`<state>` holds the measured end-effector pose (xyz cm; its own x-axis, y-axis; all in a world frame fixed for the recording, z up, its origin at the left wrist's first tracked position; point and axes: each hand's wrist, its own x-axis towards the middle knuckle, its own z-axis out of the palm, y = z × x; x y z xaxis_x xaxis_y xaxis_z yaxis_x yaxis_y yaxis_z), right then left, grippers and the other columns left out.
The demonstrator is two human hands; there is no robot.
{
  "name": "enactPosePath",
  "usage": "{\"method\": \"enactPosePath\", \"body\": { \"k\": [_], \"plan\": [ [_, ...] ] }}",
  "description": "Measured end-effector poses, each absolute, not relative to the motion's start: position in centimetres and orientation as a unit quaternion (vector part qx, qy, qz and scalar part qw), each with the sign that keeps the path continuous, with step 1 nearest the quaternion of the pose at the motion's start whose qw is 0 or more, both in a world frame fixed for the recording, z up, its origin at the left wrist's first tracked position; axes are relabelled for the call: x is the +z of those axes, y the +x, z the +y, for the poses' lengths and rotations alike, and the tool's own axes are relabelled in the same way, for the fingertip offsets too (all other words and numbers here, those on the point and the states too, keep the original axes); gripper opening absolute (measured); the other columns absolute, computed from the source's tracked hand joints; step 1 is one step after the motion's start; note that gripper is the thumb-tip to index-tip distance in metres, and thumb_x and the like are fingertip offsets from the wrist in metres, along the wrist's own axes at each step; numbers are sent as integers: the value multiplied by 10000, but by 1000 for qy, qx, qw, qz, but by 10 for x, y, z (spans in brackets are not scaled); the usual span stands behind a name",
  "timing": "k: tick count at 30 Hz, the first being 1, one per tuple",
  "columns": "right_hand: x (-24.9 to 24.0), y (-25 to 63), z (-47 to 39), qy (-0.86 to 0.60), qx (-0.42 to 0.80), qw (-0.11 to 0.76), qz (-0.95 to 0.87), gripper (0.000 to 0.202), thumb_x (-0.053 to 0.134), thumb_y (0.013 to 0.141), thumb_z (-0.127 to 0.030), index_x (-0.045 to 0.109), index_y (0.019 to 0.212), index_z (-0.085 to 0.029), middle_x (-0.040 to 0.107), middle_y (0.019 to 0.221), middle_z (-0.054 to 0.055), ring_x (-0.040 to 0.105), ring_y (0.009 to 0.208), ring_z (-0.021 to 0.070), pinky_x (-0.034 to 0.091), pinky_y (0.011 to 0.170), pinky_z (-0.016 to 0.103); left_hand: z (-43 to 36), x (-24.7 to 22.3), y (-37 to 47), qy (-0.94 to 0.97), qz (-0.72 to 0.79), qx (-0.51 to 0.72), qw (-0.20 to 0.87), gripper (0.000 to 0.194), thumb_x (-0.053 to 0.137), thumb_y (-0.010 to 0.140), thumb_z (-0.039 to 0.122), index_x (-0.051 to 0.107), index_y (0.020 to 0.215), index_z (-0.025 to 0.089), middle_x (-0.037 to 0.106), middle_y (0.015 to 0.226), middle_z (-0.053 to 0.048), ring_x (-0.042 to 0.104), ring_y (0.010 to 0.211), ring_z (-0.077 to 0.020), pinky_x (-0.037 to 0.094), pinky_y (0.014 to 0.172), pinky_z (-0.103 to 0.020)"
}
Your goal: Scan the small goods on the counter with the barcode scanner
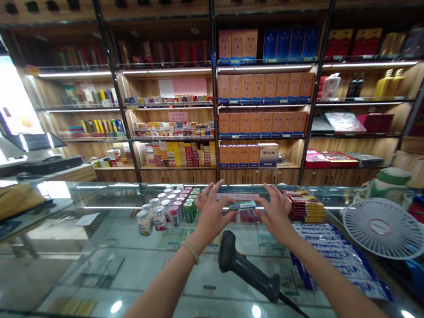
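Note:
A slim green-and-white pack [243, 205], which looks like a pack of chewing gum, is held level above the glass counter by its two ends. My left hand [211, 209] pinches its left end between thumb and finger, the other fingers raised. On the right end, the thumb and finger of my right hand [276, 213] are closed in the same way. Below the hands a black barcode scanner [250, 273] lies on the glass, its cable running to the lower right. Left of my left hand stand rows of small round bottles [160, 217] and green containers [190, 210].
Stacked red-and-yellow packets [304, 208] and blue-and-white sachet strips [333, 254] lie right of my hands. A white round fan [384, 228] and a green-and-white jug [391, 184] stand farther right. Behind the glass counter [120, 291], shelves hold orange boxes [264, 88] and cigarette-like packs [177, 155].

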<state>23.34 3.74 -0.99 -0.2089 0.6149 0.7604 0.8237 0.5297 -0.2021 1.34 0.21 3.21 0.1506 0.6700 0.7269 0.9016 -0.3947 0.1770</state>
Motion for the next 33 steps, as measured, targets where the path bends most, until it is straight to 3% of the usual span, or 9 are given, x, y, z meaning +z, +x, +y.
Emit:
{"method": "enactPosePath", "body": {
  "k": [10,19,27,33],
  "plan": [
    [3,229,32,-510,-153,387,-753,336,561,915,-336,629,1237,-265,401,1550,126,292,1442,325,226,1114,564,4,25,6,-738,-521,-384,191,171,741,815,352,734,985,334,418,1555,-19,295,1443,-336,170,1183,-617],
    [5,210,-17,-515,-161,314,-781,531,537,920,-493,523,1390,-247,366,1583,148,260,1469,344,203,1142,592,13,12,-5,-713,-540,-395,211,188,743,809,333,735,997,321,431,1544,-41,312,1437,-340,179,1179,-603],
    [-10,190,-67,-504,-58,201,-838,659,606,835,-643,589,1325,-203,391,1572,177,266,1480,380,225,1147,640,14,8,-10,-709,-540,-408,199,201,716,829,327,726,1029,325,421,1544,-42,299,1449,-333,179,1184,-601],
    [-33,173,-83,-535,-73,203,-817,681,686,778,-630,603,1276,-174,345,1590,210,234,1491,414,260,1123,669,15,6,-11,-708,-533,-421,194,181,718,829,330,727,1009,314,429,1532,-50,299,1447,-325,187,1182,-605]
  ]
}}
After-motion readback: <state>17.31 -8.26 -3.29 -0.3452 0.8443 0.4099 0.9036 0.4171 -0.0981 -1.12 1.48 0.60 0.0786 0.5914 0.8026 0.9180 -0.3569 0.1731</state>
